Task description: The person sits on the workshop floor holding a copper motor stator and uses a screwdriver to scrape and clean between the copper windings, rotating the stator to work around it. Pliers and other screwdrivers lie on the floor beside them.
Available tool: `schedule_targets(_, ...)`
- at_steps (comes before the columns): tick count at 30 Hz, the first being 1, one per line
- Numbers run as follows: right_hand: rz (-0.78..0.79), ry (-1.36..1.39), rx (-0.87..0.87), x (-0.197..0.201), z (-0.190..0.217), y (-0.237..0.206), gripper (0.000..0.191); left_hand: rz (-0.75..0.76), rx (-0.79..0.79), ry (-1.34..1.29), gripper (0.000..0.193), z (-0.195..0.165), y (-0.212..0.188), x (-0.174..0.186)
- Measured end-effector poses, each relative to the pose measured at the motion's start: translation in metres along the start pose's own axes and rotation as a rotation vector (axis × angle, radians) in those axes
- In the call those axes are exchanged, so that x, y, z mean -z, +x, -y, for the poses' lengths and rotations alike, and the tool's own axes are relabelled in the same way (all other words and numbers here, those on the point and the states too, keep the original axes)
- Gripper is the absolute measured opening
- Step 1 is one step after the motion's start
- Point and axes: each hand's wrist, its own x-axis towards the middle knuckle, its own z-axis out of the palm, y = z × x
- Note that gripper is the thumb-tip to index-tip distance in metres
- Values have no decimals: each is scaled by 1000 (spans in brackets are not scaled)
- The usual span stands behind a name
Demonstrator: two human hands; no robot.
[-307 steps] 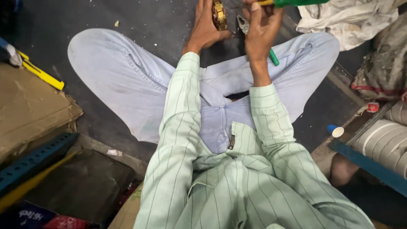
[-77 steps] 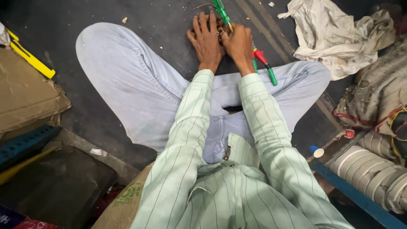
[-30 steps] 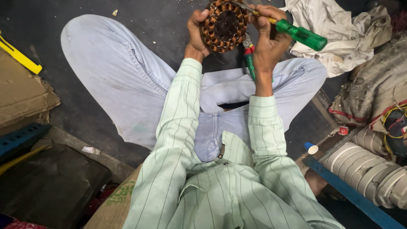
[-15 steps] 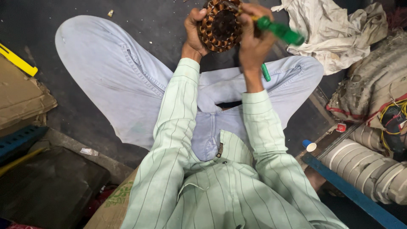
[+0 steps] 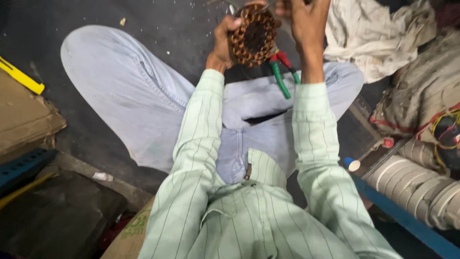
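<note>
Over a dark workshop floor (image 5: 143,19), the left hand (image 5: 223,41) clamps the copper-wound stator (image 5: 253,34) (face-on); the right hand (image 5: 306,21) hovers just right of it, fingers' state unclear.

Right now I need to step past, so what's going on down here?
A person sits cross-legged on the floor, holding a round copper-wound coil ring up in the left hand. The right hand is raised beside it, at the ring's top edge. Red and green tool handles lie below on the lap. A crumpled cloth lies to the right.
</note>
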Motion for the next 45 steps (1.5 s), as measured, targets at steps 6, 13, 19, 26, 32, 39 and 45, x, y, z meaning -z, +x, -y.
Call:
schedule_targets(6,-205,-328,551,-46,-24,-61,23,65,-147,-138,76,1,1,3)
schedule_targets(13,-296,309,381,-31,-5,-74,30,200,-65,-141,81,-1,1,-1)
schedule_targets(19,-165,118,432,-10,12,-76,30,-26,-13,-149,74,7,1,12)
schedule_targets(26,-51,65,465,-17,16,-73,29,-51,-4,-199,67,12,1,23)
schedule_targets(32,-62,87,475,-18,12,-76,29,-70,8,-203,66,12,1,25)
schedule_targets(39,30,50,453,-11,20,-69,30,-12,26,-156,71,7,-3,24)
schedule_targets(45,138,-45,421,-16,46,-62,28,-7,34,-89,81,4,-7,26)
